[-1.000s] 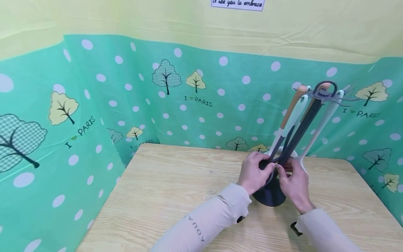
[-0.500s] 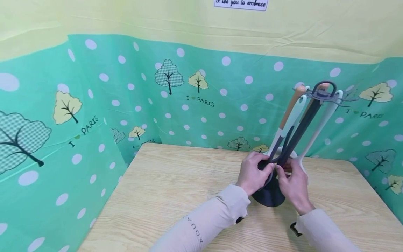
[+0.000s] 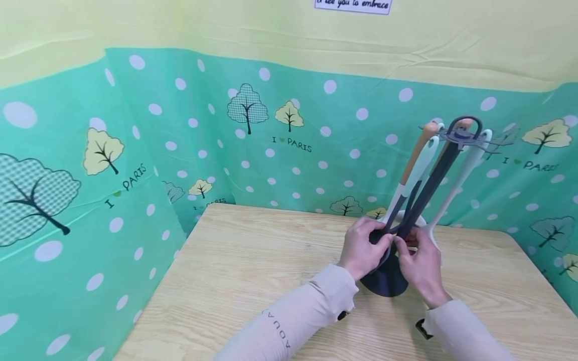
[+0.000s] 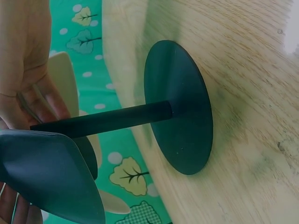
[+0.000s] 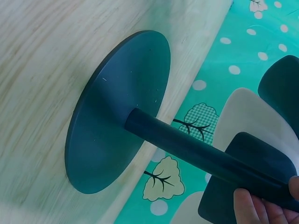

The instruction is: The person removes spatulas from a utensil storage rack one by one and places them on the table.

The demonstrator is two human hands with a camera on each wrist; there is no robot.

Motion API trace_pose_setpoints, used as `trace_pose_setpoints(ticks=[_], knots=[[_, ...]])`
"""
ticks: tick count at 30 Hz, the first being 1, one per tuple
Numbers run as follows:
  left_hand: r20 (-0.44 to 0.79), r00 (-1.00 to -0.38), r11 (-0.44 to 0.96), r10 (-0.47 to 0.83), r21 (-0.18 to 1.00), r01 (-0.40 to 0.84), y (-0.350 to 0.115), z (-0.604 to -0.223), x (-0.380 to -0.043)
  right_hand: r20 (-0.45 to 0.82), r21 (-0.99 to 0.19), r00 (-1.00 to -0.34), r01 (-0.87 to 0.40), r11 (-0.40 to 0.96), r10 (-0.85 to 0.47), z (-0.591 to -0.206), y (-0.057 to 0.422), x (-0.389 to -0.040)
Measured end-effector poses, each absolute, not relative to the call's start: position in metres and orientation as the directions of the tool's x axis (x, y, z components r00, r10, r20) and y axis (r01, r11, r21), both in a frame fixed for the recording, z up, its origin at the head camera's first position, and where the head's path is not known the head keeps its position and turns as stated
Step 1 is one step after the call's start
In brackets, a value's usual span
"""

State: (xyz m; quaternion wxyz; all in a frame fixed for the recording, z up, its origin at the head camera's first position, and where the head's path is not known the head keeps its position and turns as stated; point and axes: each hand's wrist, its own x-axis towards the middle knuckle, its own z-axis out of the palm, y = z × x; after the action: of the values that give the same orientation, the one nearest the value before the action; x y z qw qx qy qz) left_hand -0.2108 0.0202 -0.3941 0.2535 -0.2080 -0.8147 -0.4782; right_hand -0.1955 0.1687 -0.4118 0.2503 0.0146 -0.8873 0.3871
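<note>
A dark utensil stand with a round base and a pole stands on the wooden table, leaning right in the head view. From its hooked top hang several kitchen utensils with wooden or mint-green handles. My left hand holds the dark head of a spatula, which hides part of the fingers in the left wrist view. Close beside it, my right hand grips the stand's pole; its fingertips show at the lower right of the right wrist view.
A pale utensil with a mint handle hangs right of the pole. Pale and dark utensil heads crowd behind the hands. A green dotted curtain walls the back and left of the table.
The curtain and the table's far edge have shifted slightly right in the head view. Both hands keep nearly the same place and grip on the stand and the spatula.
</note>
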Motion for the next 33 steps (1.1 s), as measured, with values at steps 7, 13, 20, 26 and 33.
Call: trace_pose_setpoints(ticks=[7, 13, 20, 26, 33], knots=[[0.625, -0.775, 0.461, 0.095, 0.662, 0.591, 0.019, -0.395, -0.211, 0.458, -0.686, -0.873, -0.225, 0.691, 0.171, -0.412, 0.167, -0.195], [0.613, -0.785, 0.458, 0.089, 0.675, 0.579, 0.016, -0.395, -0.210, 0.468, -0.692, -0.864, -0.230, 0.685, 0.183, -0.412, 0.164, -0.196], [0.630, -0.772, 0.465, 0.089, 0.659, 0.591, 0.014, -0.395, -0.210, 0.478, -0.685, -0.859, -0.236, 0.689, 0.182, -0.412, 0.162, -0.196], [0.633, -0.769, 0.476, 0.090, 0.651, 0.592, 0.013, -0.394, -0.209, 0.479, -0.681, -0.860, -0.237, 0.693, 0.177, -0.412, 0.161, -0.195], [0.617, -0.783, 0.478, 0.077, 0.666, 0.572, 0.012, -0.390, -0.209, 0.472, -0.674, -0.863, -0.223, 0.704, 0.179, -0.411, 0.157, -0.195]])
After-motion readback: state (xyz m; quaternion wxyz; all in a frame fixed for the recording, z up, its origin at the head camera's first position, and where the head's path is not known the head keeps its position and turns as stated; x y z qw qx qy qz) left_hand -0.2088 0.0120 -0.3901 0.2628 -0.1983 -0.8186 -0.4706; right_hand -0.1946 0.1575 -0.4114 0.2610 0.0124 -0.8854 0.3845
